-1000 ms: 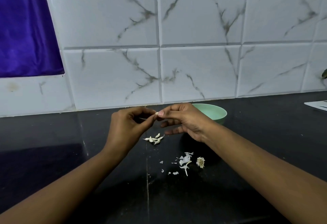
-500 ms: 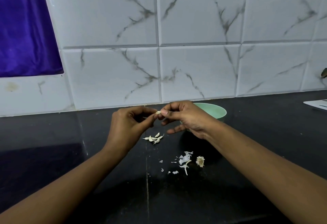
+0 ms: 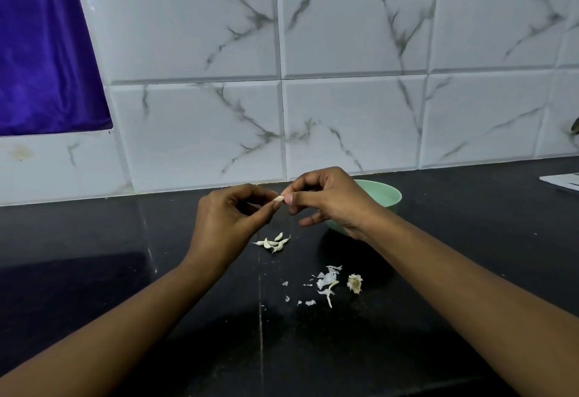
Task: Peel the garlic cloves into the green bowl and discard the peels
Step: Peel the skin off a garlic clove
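Barely any change from half a second ago: small pale garlic clove (image 3: pixel 279 198) shows slightly more. Left hand (image 3: pixel 232 218) and right hand (image 3: pixel 332 199) both pinch it at thumb and forefinger tips, raised above the black stone counter (image 3: pixel 94 240). Round green plastic bowl (image 3: pixel 389 196) just behind the right hand. Loose white cloves (image 3: pixel 274 242) lie below the grip, papery white peels (image 3: pixel 327 282) nearer the person.

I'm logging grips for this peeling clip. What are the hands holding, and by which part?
One garlic clove, pinched at both ends: the fingers of the left hand hold its left end, those of the right hand its right end.
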{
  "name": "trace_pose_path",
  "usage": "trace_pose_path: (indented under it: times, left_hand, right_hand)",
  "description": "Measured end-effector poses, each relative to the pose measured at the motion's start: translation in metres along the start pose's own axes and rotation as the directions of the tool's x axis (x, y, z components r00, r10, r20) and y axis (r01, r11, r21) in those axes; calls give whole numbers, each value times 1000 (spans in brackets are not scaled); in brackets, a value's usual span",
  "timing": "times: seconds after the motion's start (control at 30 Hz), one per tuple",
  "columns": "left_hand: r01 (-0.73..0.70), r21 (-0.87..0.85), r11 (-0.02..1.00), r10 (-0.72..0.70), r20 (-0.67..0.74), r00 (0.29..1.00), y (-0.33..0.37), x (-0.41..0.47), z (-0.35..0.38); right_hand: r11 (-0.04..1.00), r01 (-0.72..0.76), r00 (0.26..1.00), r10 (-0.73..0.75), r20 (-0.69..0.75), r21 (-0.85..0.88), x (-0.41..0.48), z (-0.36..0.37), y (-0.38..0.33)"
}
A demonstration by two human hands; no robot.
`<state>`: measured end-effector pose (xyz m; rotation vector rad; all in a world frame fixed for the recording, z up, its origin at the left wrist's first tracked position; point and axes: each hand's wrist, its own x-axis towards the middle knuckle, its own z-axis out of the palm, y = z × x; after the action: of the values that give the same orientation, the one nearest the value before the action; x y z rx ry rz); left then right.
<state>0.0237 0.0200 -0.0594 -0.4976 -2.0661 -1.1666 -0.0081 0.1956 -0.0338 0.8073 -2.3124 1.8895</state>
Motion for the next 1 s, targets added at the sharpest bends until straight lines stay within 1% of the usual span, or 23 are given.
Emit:
trace_pose_path:
  times: [0.1, 0.27, 0.4, 0.63, 0.73, 0.8, 0.9, 1.0]
  left_hand:
    - [-9, 17, 1000, 9, -14, 1000, -1, 1, 0]
    - [-45, 18, 999, 46, -42, 998, 2, -1, 1]
    - [-65, 29, 997, 66, -37, 997, 4, -2, 3]
    - [-45, -3, 999, 45, -34, 998, 3, -2, 3]
    - [5, -69, 998, -6, -9, 1000, 3, -2, 4]
    - [70, -170, 983, -67, 20, 998, 4, -1, 5]
    - [164, -314, 935, -151, 64, 986, 5, 0, 6]
    - [248, -391, 886, -231, 92, 969, 5, 1, 6]
  right_hand:
    - [1000, -22, 1000, 21, 2, 16, 0, 0, -1]
    - [984, -129, 992, 127, 25, 126, -1, 1, -1]
    - [976, -141, 990, 136, 44, 168, -1, 2, -1]
    - [979, -116, 993, 109, 49, 167, -2, 1, -3]
    - [984, -105, 994, 101, 38, 143, -2, 2, -3]
    - [988, -100, 995, 97, 31, 118, -2, 3, -2]
    - [996, -77, 997, 77, 1, 53, -2, 2, -2]
    - [999, -29, 1000, 29, -8, 44, -1, -2, -3]
